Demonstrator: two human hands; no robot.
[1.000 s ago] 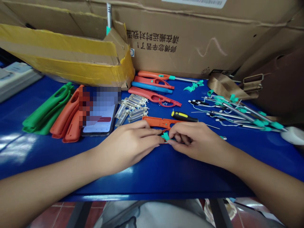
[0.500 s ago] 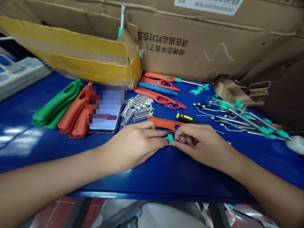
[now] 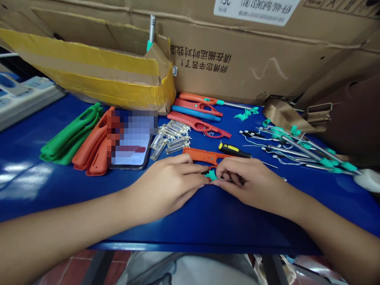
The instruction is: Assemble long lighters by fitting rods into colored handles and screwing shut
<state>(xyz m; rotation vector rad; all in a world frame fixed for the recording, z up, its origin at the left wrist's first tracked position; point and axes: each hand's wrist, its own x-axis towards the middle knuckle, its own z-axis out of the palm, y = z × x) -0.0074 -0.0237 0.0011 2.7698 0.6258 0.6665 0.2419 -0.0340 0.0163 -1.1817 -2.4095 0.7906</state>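
Note:
Low in the middle, my left hand [image 3: 175, 184] is closed over an orange lighter casing half, mostly hidden under the fingers. A small teal trigger piece [image 3: 211, 175] shows between my two hands at the casing. From the right, my right hand [image 3: 247, 178] has thumb and forefinger pinched against the casing and trigger; its other fingers are curled, and what they cover is hidden. Just behind the fingers lies another orange casing half [image 3: 202, 154], inner side up. A black and yellow screwdriver [image 3: 234, 150] rests beyond my right hand.
Clear fuel tanks [image 3: 170, 136] and a phone [image 3: 130, 146] lie left of centre, beside orange [image 3: 99, 150] and green casings [image 3: 69, 138]. Metal lighter tubes with wires [image 3: 305, 150] spread at right. A yellow-taped box [image 3: 118, 87] and large carton [image 3: 252, 51] stand behind.
The whole view has shifted slightly, with the scene sitting a little lower. Both hands stay at the casing, and their grip looks almost the same.

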